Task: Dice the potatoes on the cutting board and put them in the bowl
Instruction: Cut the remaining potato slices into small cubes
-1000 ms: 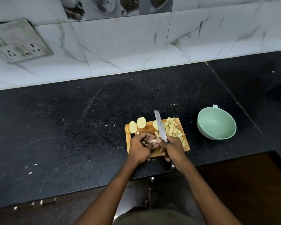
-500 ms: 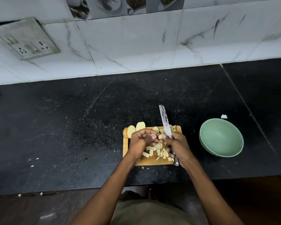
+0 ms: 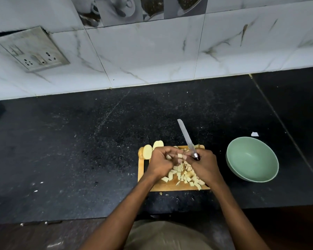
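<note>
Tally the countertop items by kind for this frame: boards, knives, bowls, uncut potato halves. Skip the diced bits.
Cutting board: 1
Knife: 1
Bowl: 1
Potato halves: 2
Total: 5

Counted: 1 cutting board, 1 knife, 1 green bowl, 2 uncut potato halves, many potato dice, too many to count.

No readable text, label, brand or number appears anywhere on this kitchen counter; the wall switch plate carries only sockets and switches, and the printed tiles above show crockery pictures without lettering.
</note>
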